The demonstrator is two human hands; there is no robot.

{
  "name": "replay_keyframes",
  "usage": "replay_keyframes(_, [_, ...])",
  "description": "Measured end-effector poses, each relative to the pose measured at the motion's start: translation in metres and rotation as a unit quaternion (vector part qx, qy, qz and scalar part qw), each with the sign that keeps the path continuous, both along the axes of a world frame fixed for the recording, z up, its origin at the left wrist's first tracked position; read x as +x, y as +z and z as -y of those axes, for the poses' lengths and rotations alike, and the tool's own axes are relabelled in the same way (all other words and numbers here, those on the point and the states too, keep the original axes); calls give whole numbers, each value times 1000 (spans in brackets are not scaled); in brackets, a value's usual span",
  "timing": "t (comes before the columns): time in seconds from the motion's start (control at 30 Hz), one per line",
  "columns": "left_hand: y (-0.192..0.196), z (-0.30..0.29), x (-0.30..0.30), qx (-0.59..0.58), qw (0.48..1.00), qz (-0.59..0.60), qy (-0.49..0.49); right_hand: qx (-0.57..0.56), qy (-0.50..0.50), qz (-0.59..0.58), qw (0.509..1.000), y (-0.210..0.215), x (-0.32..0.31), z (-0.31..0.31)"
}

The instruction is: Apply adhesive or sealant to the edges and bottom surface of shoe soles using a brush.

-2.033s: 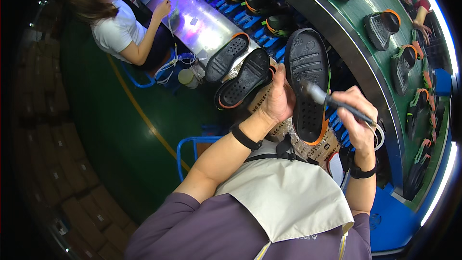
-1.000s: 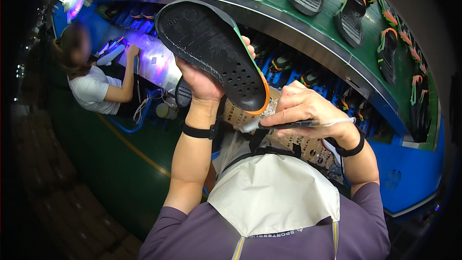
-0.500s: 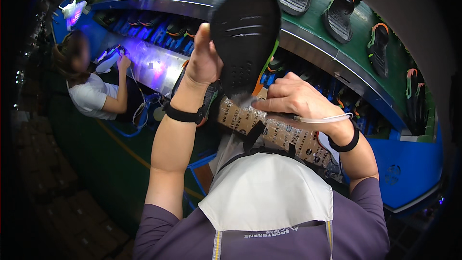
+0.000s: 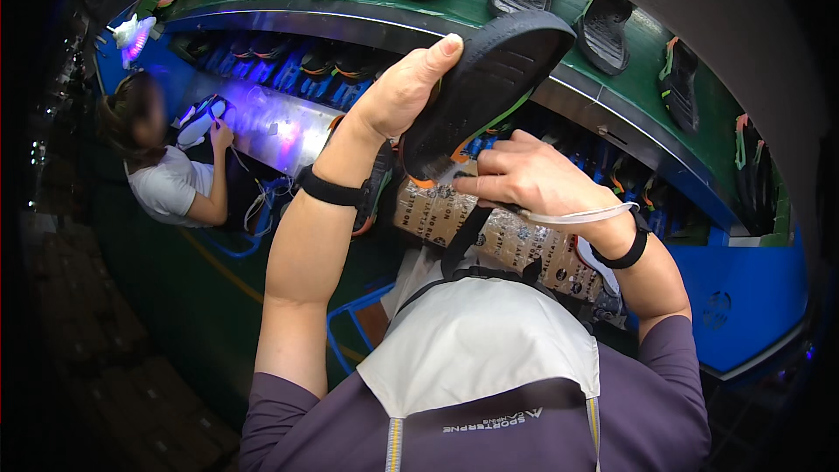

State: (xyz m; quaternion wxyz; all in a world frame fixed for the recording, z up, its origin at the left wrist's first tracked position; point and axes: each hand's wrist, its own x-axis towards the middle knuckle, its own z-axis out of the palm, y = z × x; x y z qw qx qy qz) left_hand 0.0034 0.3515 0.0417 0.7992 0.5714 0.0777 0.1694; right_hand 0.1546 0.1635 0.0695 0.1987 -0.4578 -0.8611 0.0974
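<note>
My left hand grips a black shoe sole along its left edge, with the thumb up and the other fingers mostly hidden behind. The sole is tilted, its broad end up to the right; green and orange trim shows along its right edge and lower tip. Close by that lower tip is my right hand, its fingers closed around a slim brush-like tool with a pale end. The tool's handle is mostly hidden under the hand. Whether its end touches the sole I cannot tell.
Black soles stand in a row on a green conveyor with a metal edge. Under it is a lower rack of shoes. A taped cardboard piece lies below my hands. At left, a seated person handles a shoe.
The held sole has turned, its broad end swinging right and slightly down. My left hand has moved right with it. My right hand stays near the lower tip. The conveyor's soles have shifted slightly left.
</note>
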Motion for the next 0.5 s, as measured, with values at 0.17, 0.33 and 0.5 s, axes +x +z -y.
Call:
replay_keyframes(0.17, [-43,-8,-16,27,999,12,44,-79,38,-82,993,8,4,12])
replay_keyframes(0.33, [-138,34,-62,-197,937,210,200,-36,-156,-208,965,-19,33,38])
replay_keyframes(0.5, [-230,81,-125,-436,872,-214,56,-95,-367,-387,840,-61,38,62])
